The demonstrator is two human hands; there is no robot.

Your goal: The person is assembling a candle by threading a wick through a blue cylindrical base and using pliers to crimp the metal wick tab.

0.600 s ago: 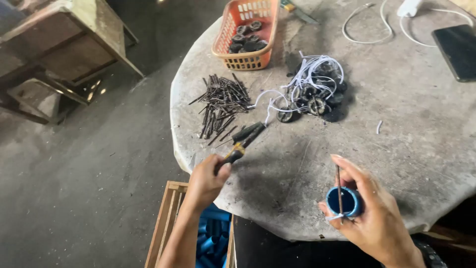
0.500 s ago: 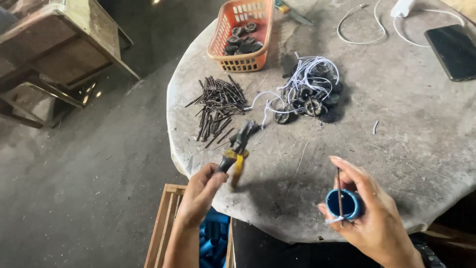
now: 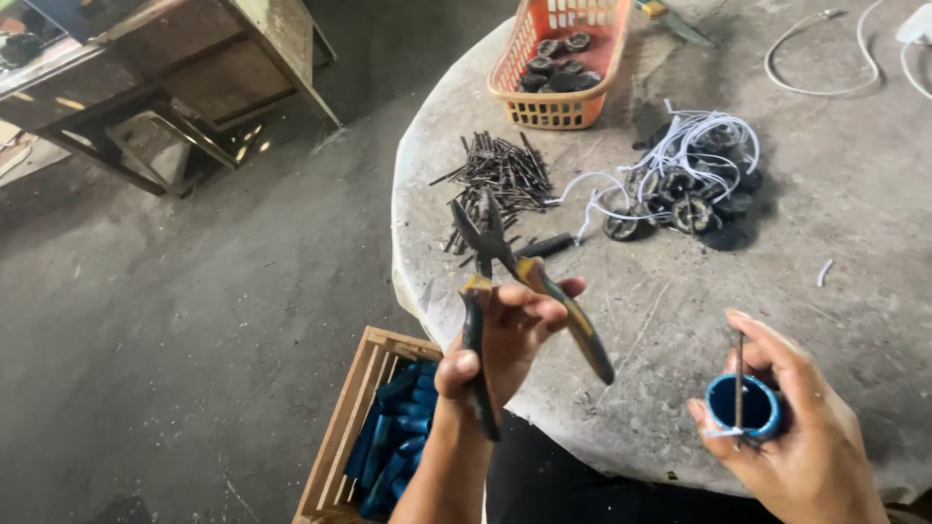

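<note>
Here the left hand [image 3: 505, 335] has its fingers [image 3: 544, 309] curled round the 2 handles of a pair of pliers [image 3: 515, 291], thumb hooked over the dark handle, the other fingers wrapped on the yellow-and-black one. The handles are spread, so the jaws stand apart, pointing up and away over the table edge, gripping nothing. The pliers look like stiff steel, fairly heavy for their size, with rubbery sleeves that give a sure hold; the handles, well back from the pivot, are the place to take them.

The right hand [image 3: 796, 446] is closed on a small blue ring-shaped cap [image 3: 743, 408], fingers pinched round its rim, with a thin dark pin [image 3: 739, 374] standing upright across its mouth and a bit of white wire [image 3: 723, 433] at its lower edge. The cap seems light, hard and smooth, likely plastic, though the view is too small to be sure; the outer wall is the safe grip, since the pin is slender and could bend or slip.

Beyond the hands, on the round stone table [image 3: 874, 252], lie a heap of dark pins [image 3: 500, 175], a tangle of white wires with black round parts [image 3: 689, 184], and an orange basket [image 3: 558, 58]. Below the table edge sits a wooden crate of blue pieces [image 3: 388, 437].
</note>
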